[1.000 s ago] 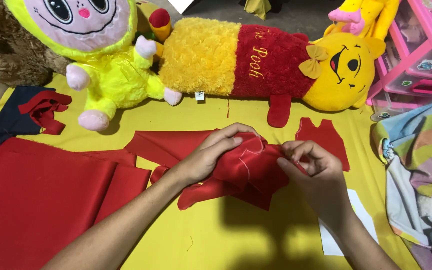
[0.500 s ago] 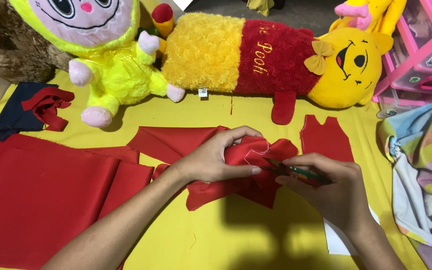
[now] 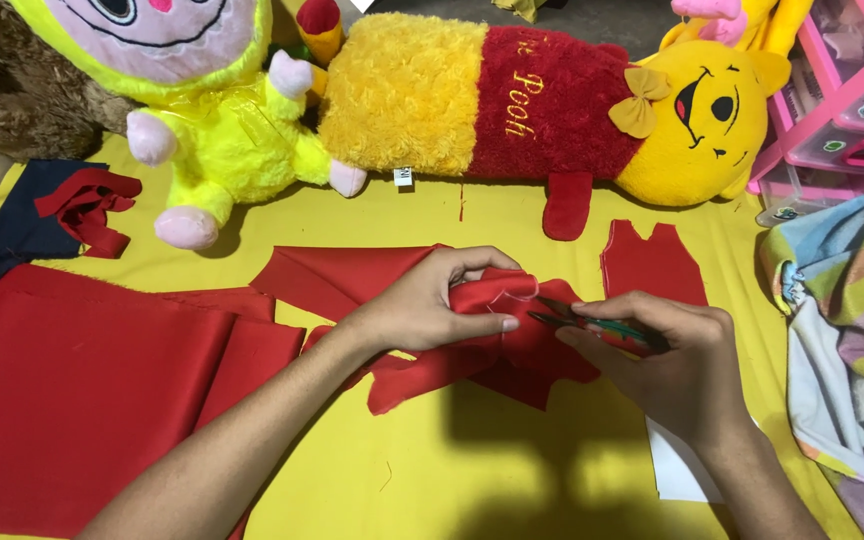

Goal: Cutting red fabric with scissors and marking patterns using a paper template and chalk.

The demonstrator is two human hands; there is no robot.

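Observation:
My left hand (image 3: 427,305) pinches a small folded red fabric piece (image 3: 512,345) near the middle of the yellow cloth (image 3: 432,470). My right hand (image 3: 667,365) holds small green-handled snips (image 3: 592,325), their dark blades pointing left at the fabric edge between my left fingertips. A cut red garment-shaped piece (image 3: 652,262) lies flat just beyond my right hand.
A large red cloth (image 3: 62,390) lies at left, a dark blue scrap with red strips (image 3: 52,215) beyond it. Plush toys line the far edge: a yellow-suited doll (image 3: 212,140) and a long yellow-and-red bear pillow (image 3: 542,100). Pink drawers (image 3: 842,110), striped cloth (image 3: 852,320) at right. White paper (image 3: 677,470).
My right hand has taken up the snips and brought their blades to the fabric edge; a second ago its fingers only pinched the fabric. My left hand keeps its hold.

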